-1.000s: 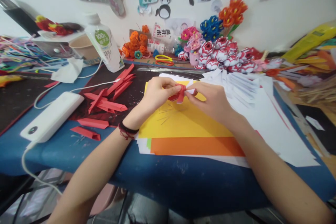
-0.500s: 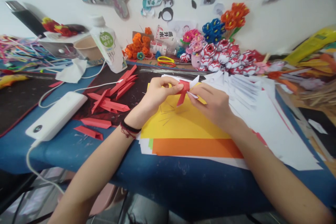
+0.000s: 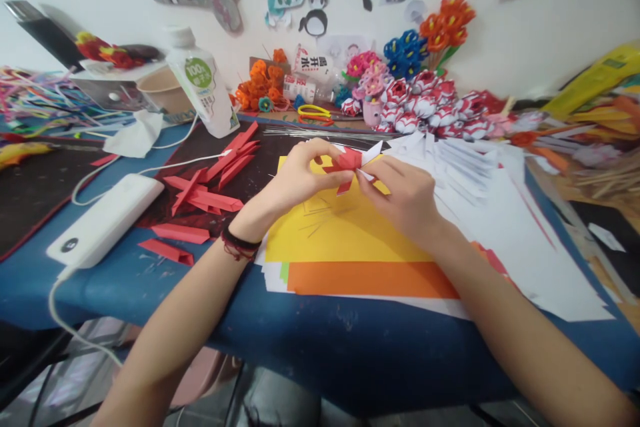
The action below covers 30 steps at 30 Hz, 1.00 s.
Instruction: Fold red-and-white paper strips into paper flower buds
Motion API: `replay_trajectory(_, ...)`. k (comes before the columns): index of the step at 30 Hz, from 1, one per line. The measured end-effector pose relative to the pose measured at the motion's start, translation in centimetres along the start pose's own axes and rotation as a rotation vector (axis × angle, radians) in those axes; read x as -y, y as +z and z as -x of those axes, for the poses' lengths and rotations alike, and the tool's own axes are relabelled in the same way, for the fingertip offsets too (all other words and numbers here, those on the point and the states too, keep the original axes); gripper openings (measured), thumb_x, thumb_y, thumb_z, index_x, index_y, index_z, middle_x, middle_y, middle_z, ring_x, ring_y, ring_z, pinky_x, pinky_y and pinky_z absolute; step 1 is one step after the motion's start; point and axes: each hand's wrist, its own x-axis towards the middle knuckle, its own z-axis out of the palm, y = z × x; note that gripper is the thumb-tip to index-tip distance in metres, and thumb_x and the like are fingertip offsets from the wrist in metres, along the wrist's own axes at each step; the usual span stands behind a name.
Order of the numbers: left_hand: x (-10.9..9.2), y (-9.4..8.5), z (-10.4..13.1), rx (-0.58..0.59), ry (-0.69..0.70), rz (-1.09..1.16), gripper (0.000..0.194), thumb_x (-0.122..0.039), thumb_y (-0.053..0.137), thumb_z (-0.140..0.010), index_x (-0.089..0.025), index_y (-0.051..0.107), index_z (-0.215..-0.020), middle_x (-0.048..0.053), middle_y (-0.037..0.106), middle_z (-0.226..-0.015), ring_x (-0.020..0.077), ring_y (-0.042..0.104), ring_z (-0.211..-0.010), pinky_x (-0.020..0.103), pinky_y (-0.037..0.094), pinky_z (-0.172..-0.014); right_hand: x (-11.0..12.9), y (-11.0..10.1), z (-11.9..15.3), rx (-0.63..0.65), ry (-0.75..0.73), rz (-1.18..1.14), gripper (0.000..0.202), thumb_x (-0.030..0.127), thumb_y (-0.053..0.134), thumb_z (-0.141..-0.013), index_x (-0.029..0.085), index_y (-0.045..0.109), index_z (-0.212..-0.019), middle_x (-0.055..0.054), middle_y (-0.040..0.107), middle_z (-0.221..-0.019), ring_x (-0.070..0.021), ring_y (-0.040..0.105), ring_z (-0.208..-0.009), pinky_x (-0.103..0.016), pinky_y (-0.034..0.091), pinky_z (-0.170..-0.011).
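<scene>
Above a yellow paper sheet, both hands hold a small red-and-white folded paper piece. My left hand grips its red side, thumb below and fingers above. On the other side my right hand pinches a white paper strip of the same piece; one white tip sticks up between the hands. Fingers partly cover the folds. Several thin wires lie on the yellow sheet. Left of my left hand, red folded paper strips lie in a loose heap.
Orange paper shows under the yellow sheet. White paper strips and sheets spread to the right. A white power bank with a cable sits at the left. Behind stand a white bottle and many paper flowers.
The red part has turned, and my left fingers have shifted from a pinch at its upper edge to a wider grip around it. My right hand stays at the white strip.
</scene>
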Motion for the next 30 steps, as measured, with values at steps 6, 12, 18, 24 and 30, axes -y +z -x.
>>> replay_trajectory(6,0.1,0.5,-0.1,-0.059,0.100,-0.309,0.009,-0.026,0.082,-0.079,-0.023,0.075,-0.084,0.003,0.076,-0.099,0.0231,0.064,-0.102,0.043,0.041,-0.101,0.1,-0.1,-0.1,0.014,-0.054,0.079,0.021,0.019,0.053,-0.099,0.022,0.062,-0.081,-0.003,0.066,-0.070,-0.0170,0.057,-0.063,-0.032,0.040,-0.061)
replay_trajectory(12,0.4,0.4,-0.1,-0.085,0.078,-0.300,0.008,-0.025,0.083,-0.078,-0.023,0.076,-0.078,0.004,0.076,-0.108,0.0251,0.063,-0.110,0.044,0.042,-0.102,0.2,0.1,-0.1,0.029,-0.030,0.045,0.022,0.020,0.054,-0.098,0.022,0.061,-0.078,-0.003,0.064,-0.069,-0.0170,0.056,-0.063,-0.032,0.040,-0.061)
replay_trajectory(18,0.6,0.0,-0.1,-0.013,0.103,-0.101,0.004,-0.022,0.080,-0.079,-0.021,0.077,-0.076,0.004,0.075,-0.106,0.0218,0.067,-0.105,0.041,0.045,-0.104,0.1,-0.1,-0.3,0.064,0.045,-0.108,0.017,0.019,0.054,-0.096,0.022,0.061,-0.081,-0.002,0.066,-0.073,-0.0160,0.058,-0.064,-0.030,0.043,-0.062)
replay_trajectory(24,1.1,0.8,-0.2,-0.068,0.092,-0.226,0.005,-0.019,0.079,-0.079,-0.019,0.075,-0.078,0.004,0.075,-0.106,0.0229,0.064,-0.109,0.045,0.038,-0.107,0.4,-0.2,-0.5,0.060,0.078,-0.186,0.015,0.017,0.055,-0.094,0.022,0.059,-0.081,0.000,0.061,-0.069,-0.0147,0.057,-0.061,-0.028,0.041,-0.060)
replay_trajectory(30,0.9,1.1,-0.1,-0.059,0.051,-0.148,0.005,-0.024,0.075,-0.084,-0.020,0.075,-0.081,0.003,0.075,-0.101,0.0191,0.065,-0.099,0.035,0.046,-0.091,0.4,0.1,-0.3,0.044,0.102,-0.161,0.012,0.014,0.057,-0.092,0.021,0.062,-0.084,0.000,0.064,-0.070,-0.0150,0.058,-0.061,-0.028,0.042,-0.060)
